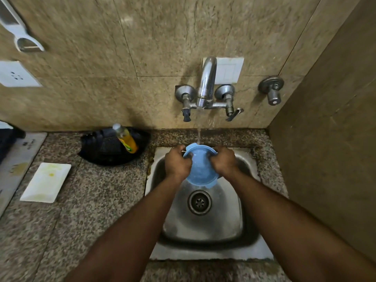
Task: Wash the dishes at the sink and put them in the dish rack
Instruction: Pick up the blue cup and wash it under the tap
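The blue lid (200, 169) is gripped at its edges by the left hand (177, 162) and right hand (223, 159), under the tap (205, 82). Rinsing is judged under way. Next, transfer to the black rack (105, 147), left of the sink (234, 231), seems needed.

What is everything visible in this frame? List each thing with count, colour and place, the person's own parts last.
lid: 1, blue, round, held over the sink under the water stream
sink: 1, steel, set in the counter, drain at centre
tap: 1, chrome, wall-mounted, water running
wall valve: 1, metal, right of the tap
basket: 1, black, on the counter left of the sink
bottle: 1, yellow liquid, leaning in the basket
tray: 1, white, rectangular, on the counter far left
socket: 1, white, left wall
switch plate: 1, white, behind the tap
left hand: grips the lid's left edge
right hand: grips the lid's right edge
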### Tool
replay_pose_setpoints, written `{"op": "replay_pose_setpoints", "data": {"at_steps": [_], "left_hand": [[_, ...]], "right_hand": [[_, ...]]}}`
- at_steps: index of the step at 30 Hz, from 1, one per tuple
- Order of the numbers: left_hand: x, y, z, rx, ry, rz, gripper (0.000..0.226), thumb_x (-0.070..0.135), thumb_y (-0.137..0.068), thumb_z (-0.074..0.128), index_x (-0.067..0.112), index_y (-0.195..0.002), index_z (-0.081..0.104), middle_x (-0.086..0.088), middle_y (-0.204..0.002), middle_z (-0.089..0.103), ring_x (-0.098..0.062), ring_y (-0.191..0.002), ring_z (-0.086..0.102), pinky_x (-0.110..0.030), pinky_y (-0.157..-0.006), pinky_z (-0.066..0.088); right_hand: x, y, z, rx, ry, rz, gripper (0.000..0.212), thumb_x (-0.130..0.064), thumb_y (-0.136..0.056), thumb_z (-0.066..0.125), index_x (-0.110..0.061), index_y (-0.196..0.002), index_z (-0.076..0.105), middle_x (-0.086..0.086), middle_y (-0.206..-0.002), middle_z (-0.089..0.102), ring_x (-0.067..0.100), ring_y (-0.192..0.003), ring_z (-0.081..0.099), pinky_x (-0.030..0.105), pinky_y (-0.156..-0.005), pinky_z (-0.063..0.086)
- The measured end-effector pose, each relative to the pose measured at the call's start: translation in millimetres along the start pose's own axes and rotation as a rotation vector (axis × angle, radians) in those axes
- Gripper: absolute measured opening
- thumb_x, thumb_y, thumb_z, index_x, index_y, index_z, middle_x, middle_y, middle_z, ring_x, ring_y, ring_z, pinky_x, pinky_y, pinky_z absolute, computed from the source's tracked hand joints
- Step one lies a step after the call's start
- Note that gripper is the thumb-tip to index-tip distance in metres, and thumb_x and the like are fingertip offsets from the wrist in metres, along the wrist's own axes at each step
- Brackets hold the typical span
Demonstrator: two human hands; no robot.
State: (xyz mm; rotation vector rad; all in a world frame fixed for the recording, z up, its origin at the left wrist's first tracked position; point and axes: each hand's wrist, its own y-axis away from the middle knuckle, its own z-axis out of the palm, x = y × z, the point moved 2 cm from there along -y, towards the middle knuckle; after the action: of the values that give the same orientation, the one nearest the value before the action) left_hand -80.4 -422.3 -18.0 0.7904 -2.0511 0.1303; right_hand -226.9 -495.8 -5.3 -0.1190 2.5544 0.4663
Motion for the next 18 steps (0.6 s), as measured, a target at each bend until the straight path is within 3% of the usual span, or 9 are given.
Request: {"op": "replay_pose_setpoints", "data": {"at_steps": [3,6,8,10,12,15,18], "left_hand": [[4,16,4,0.144,-0.013,-0.088,0.023,0.02,-0.09,0.064,0.016,-0.111,0.074,-0.011,-0.104,0.077,-0.032,-0.096,0.07,-0.036,-0.083,0.053],[-32,13,31,0.027,0.256,-0.463,0.043,0.018,-0.069,0.069,0.006,-0.111,0.073,-0.014,-0.103,0.076,-0.033,-0.093,0.074,-0.046,-0.084,0.063],[-85,-7,74,-0.015,0.341,-0.591,0.056,0.018,-0.05,0.075,0.006,-0.105,0.074,-0.015,-0.097,0.077,-0.035,-0.083,0.076,-0.055,-0.075,0.064],[-77,-2,74,0.015,0.357,-0.655,0.061,0.024,-0.044,0.082,0.008,-0.102,0.075,-0.008,-0.102,0.078,-0.031,-0.086,0.077,-0.045,-0.076,0.065],[-34,16,44,0.0,0.123,-0.593,0.044,0.03,-0.07,0.086,0.009,-0.106,0.075,0.002,-0.107,0.073,-0.025,-0.104,0.074,-0.029,-0.08,0.058],[-11,14,22,0.123,0.001,-0.454,0.036,0.032,-0.087,0.078,0.007,-0.113,0.077,-0.014,-0.115,0.076,-0.032,-0.112,0.071,-0.036,-0.089,0.055],[-6,15,22,0.131,-0.035,-0.273,0.047,0.05,-0.091,0.07,0.006,-0.103,0.078,-0.02,-0.104,0.077,-0.039,-0.1,0.073,-0.039,-0.078,0.056]], "right_hand": [[-3,9,6,0.102,-0.067,0.036,0.026,-0.028,-0.093,0.062,-0.017,-0.113,0.073,0.016,-0.112,0.074,0.039,-0.107,0.066,0.037,-0.086,0.051],[-6,16,9,0.152,-0.103,0.091,0.026,-0.022,-0.091,0.057,-0.015,-0.112,0.071,0.016,-0.11,0.074,0.04,-0.105,0.067,0.039,-0.086,0.052],[-10,20,8,0.177,-0.033,0.08,0.03,-0.016,-0.089,0.055,-0.016,-0.117,0.068,0.017,-0.111,0.073,0.039,-0.105,0.067,0.039,-0.086,0.052],[-16,27,7,0.191,0.027,0.013,0.039,-0.014,-0.088,0.055,-0.019,-0.126,0.064,0.016,-0.113,0.072,0.037,-0.105,0.067,0.038,-0.085,0.053],[-17,34,8,0.172,0.054,-0.056,0.048,-0.013,-0.086,0.056,-0.021,-0.134,0.058,0.014,-0.116,0.07,0.036,-0.105,0.067,0.037,-0.085,0.053],[-11,39,7,0.156,0.008,-0.033,0.049,-0.014,-0.086,0.058,-0.019,-0.134,0.056,0.014,-0.116,0.07,0.035,-0.104,0.067,0.033,-0.081,0.051],[-7,40,8,0.204,-0.053,-0.001,0.045,-0.011,-0.086,0.058,-0.02,-0.13,0.06,0.012,-0.111,0.072,0.033,-0.098,0.069,0.029,-0.074,0.048]]}}
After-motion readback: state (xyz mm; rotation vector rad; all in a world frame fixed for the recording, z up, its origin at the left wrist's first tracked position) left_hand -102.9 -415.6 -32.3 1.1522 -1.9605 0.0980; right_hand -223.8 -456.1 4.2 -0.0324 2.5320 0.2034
